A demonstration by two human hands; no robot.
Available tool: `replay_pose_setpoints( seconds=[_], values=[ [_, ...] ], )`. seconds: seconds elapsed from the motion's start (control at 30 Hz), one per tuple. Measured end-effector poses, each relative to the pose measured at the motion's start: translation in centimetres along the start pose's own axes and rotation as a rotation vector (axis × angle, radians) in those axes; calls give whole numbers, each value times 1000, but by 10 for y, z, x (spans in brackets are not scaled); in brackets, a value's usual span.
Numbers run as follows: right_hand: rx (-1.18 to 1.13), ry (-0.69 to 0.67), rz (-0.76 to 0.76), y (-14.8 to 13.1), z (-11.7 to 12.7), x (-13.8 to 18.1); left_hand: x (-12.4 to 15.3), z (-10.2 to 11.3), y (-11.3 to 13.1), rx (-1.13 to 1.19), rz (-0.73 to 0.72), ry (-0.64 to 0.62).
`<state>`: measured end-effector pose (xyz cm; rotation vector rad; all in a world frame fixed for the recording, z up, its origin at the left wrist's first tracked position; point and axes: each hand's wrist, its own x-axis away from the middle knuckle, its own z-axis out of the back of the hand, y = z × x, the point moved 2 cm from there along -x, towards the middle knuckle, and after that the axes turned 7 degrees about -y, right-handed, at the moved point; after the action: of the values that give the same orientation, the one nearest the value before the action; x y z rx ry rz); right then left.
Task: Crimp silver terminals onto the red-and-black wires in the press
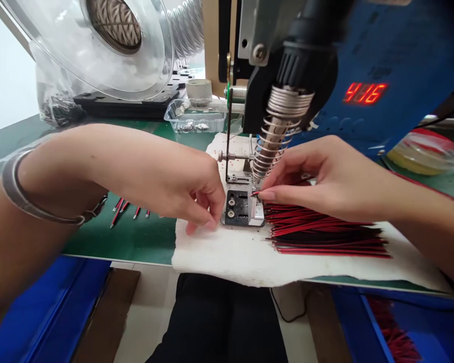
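Note:
My right hand (318,174) pinches the end of a red and black wire (256,193) and holds it at a small metal fixture block (242,207), just under the coiled nozzle of a hot-air tool (278,132). A bundle of red and black wires (325,229) lies on the white cloth (230,257) below that hand. My left hand (191,194) has its fingers curled, the tips pressed on the cloth at the block's left side; what they hold, if anything, is hidden. A metal bracelet (18,194) is on the left wrist.
A blue station with a red display reading 416 (365,93) stands at the back right. A clear tray of small metal parts (194,121) and a clear spool (98,45) sit behind. A few finished wires (126,207) lie on the green mat. Blue bins (401,322) sit below the table edge.

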<state>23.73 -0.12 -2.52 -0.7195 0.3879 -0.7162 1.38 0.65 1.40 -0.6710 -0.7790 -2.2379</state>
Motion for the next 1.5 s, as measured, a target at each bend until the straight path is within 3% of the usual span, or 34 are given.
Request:
replay_pose_setpoints(
  seconds=[0.2,0.5,0.7,0.9,1.23,1.5],
  values=[
    [176,92,102,-2,2,8,1,-3,-1,71,-101,-20],
    [225,138,133,-1,-1,11,-1,-6,-11,193,-54,-15],
    [194,173,75,0,-4,12,-1,-1,-11,157,-117,33],
    [263,236,190,-1,-10,15,0,-2,-6,118,-143,-17],
    [411,298,400,-1,-17,17,-8,-4,-3,277,-185,113],
    [434,313,393,-2,-19,17,-10,-8,-2,286,-225,130]
  ],
)
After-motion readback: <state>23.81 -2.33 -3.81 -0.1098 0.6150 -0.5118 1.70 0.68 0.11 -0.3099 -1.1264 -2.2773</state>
